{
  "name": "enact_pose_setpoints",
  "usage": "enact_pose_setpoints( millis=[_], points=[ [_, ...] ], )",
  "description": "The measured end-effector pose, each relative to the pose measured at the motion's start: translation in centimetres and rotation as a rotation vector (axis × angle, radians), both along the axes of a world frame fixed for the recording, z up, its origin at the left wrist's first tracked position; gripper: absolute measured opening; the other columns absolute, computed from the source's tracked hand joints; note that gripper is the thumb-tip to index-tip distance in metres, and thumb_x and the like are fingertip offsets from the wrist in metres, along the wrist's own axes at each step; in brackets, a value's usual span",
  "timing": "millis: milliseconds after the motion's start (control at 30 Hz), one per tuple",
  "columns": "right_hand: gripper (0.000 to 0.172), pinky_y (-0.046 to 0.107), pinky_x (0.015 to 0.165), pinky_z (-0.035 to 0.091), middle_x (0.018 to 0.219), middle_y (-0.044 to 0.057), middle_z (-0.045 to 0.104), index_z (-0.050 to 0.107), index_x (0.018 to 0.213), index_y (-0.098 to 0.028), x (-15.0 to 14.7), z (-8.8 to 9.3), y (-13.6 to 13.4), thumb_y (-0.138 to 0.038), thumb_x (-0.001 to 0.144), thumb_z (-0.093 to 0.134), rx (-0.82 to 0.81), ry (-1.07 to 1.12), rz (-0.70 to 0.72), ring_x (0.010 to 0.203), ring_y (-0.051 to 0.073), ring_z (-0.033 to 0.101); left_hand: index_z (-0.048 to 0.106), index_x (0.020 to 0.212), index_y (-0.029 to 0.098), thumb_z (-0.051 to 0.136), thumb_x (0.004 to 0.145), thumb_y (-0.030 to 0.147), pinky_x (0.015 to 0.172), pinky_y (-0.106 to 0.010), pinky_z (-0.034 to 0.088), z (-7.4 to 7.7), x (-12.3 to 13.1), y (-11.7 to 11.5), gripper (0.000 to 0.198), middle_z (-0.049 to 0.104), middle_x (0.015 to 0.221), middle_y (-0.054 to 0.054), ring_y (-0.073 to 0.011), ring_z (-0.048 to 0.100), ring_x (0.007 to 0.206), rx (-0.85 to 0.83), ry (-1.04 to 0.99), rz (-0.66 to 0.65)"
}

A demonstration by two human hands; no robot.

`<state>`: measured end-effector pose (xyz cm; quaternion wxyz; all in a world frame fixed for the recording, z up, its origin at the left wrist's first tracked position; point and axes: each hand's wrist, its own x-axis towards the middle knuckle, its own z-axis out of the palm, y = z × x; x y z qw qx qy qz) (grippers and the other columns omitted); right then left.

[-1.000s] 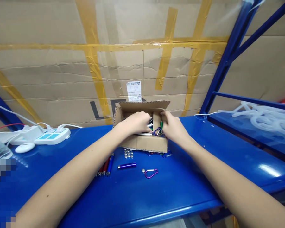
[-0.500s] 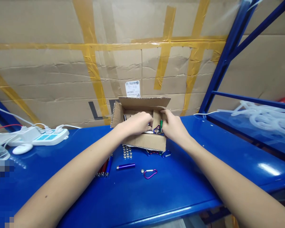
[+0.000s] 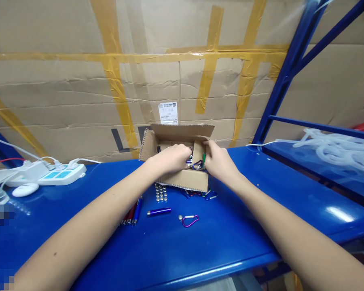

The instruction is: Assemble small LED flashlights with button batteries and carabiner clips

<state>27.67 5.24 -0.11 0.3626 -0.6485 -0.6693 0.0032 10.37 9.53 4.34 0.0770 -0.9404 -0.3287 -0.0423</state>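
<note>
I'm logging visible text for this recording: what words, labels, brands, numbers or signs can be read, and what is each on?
"L": large dark letter on the big cardboard at the back; next to it, part of another letter, mostly hidden behind the small open box, so not readable.
White label on the same cardboard: printed marks, too small and blurred to read.
No other text is legible.

On the large cardboard (image 3: 75,97) at the far side, a big black capital L (image 3: 117,140) can be read left of centre. To its right stands a second black letter (image 3: 142,132), partly hidden behind the small open box (image 3: 185,180). Above that box, a white label (image 3: 168,113) on the same cardboard carries print too small to read.
</note>
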Motion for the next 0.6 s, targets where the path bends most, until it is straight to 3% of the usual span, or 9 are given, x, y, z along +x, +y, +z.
enact_pose_setpoints(
  millis=[133,267,433,600],
  points=[
    [0.051,0.034,0.065,0.051,0.086,0.015,0.07,0.052,0.132,-0.014,0.11,0.17,-0.02,-0.008,0.083,0.043,-0.008,0.012,-0.03,0.076,0.027,0.067,0.068,0.085,0.014,0.052,0.083,0.016,0.058,-0.03,0.038,-0.5,-0.09,0.6,0.017,0.07,0.082,-0.015,-0.023,0.064,0.069,0.091,-0.008,0.036],
    [0.05,0.034,0.065,0.051,0.086,0.014,0.07,0.053,0.132,-0.015,0.18,0.33,-0.09,-0.008,0.083,0.042,0.011,0.021,-0.025,0.076,0.026,0.068,0.07,0.079,0.014,0.047,0.081,0.01,0.059,-0.03,0.038,-0.55,-0.24,0.75,0.023,0.07,0.079,-0.014,-0.0222,0.063,0.068,0.107,-0.044,0.019],
    [0.05,0.034,0.066,0.052,0.088,0.014,0.071,0.053,0.131,-0.014,0.13,0.33,-0.12,-0.008,0.083,0.042,0.006,0.032,-0.023,0.077,0.026,0.068,0.075,0.087,0.019,0.058,0.077,0.016,0.063,-0.029,0.04,-0.48,-0.07,0.33,0.019,0.074,0.084,-0.008,-0.0202,0.064,0.073,-0.069,-0.097,-0.104],
    [0.048,0.036,0.071,0.052,0.093,0.015,0.071,0.054,0.131,-0.015,-0.02,0.27,-0.18,-0.008,0.084,0.043,-0.007,0.04,-0.017,0.082,0.027,0.069,0.076,0.083,0.018,0.064,0.077,0.027,0.06,-0.027,0.039,-0.27,0.03,0.06,0.016,0.073,0.078,-0.005,-0.0172,0.061,0.067,-0.278,-0.162,-0.079]
  ],
)
